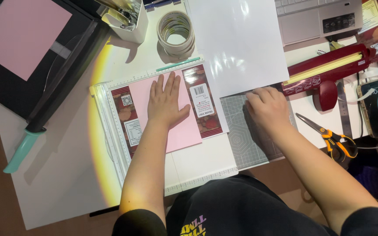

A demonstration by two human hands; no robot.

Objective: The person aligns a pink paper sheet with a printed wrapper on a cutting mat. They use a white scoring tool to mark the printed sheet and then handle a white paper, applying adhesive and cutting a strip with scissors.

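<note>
The pink sheet (pixel 178 114) is lying on a printed red flat on the scoring board (pixel 110 126), long axis running away from the person. The left hand (pixel 166 102) is pressing it flat, fingers spread open. The right hand (pixel 267 107), well apart to the right, is pinching the white sheet's (pixel 237 43) lower edge over the cutting mat (pixel 243 140).

Matt pink paper (pixel 184 126), glossy white sheet (pixel 241 39).

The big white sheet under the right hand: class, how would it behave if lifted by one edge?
The white sheet looks thin and glossy, so probably floppy, light and slippery. The right hand grips its lower edge.
</note>
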